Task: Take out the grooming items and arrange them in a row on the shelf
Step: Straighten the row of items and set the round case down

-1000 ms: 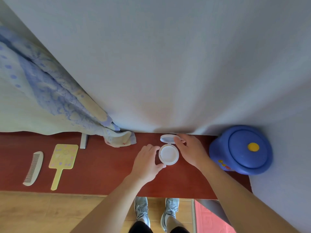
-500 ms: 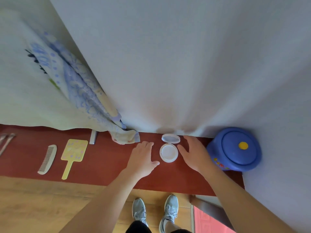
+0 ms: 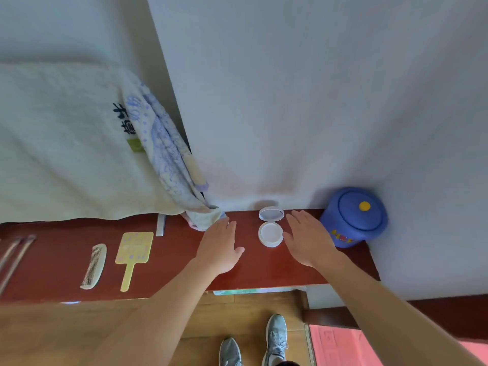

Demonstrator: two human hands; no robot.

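From the head camera, the open compact [image 3: 270, 233] is lying on the red-brown shelf [image 3: 171, 262] between the two hands, with its lid standing up by the wall. The comb [image 3: 94, 265] and hand mirror [image 3: 133, 253] are lying well to its left.

As I judge it, a careless sideways brush could be knocking the raised lid or sliding the compact, since the right hand [image 3: 307, 240] is sitting just beside its rim.

The left hand [image 3: 220, 249] is lying palm down with fingers straight, holding nothing, its tips near the hanging cloth [image 3: 203, 217]. The right hand is doing likewise, flat and empty, between the compact and the blue pot [image 3: 353, 217]. Whether either palm is touching the shelf, I cannot tell.
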